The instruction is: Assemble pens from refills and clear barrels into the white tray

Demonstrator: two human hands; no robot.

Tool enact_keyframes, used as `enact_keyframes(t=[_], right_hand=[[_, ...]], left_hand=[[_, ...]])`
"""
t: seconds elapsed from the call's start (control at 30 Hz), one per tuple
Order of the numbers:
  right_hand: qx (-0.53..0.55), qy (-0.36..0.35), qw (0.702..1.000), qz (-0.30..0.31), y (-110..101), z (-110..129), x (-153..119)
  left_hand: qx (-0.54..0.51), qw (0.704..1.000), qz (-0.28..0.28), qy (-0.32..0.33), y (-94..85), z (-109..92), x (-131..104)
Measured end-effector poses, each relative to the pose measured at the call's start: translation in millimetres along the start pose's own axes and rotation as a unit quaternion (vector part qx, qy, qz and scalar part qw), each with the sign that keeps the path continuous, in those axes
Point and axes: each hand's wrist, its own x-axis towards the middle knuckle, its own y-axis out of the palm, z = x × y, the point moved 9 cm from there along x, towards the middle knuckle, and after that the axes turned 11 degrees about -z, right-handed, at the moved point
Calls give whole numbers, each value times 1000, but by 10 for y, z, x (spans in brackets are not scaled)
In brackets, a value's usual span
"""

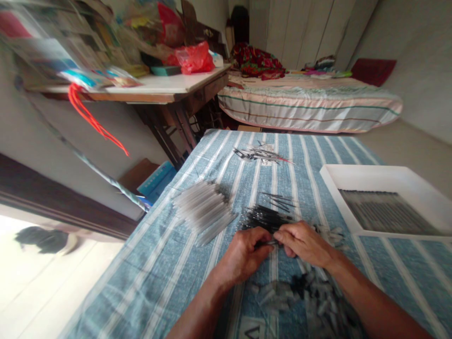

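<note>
One grey-piece heap point(319, 303); left hand point(250, 252), right hand point(300, 241): two grips pinching one slim piece point(270, 243); one tray point(374, 178).

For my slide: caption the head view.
Left hand and right hand close together over striped cloth, beside black rods; pale sticks and white tray further off.

Home bedroom, bed point(310, 106) with striped cover, rumpled red patterned blanket point(259, 61), pale wardrobe doors point(296, 33) behind, cluttered side table point(197, 81) along wall

Piece point(270, 243) in hands point(243, 254) mostly hidden
</note>
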Motion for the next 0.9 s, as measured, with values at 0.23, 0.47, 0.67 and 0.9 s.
enact_keyframes(t=[0.23, 0.47, 0.67, 0.9], right_hand=[[9, -20, 1000, -13, -20, 76, 4], [23, -19, 998, -50, -118, 47, 22], [45, 30, 998, -37, -60, -37, 6], [45, 55, 997, -37, -66, -71, -3]], left_hand=[[25, 999, -2, 38, 19, -17, -26], [65, 992, 34, 105, -20, -117, -21], [121, 985, -2, 124, -26, -101, -7], [141, 980, -67, 120, -138, -89, 0]])
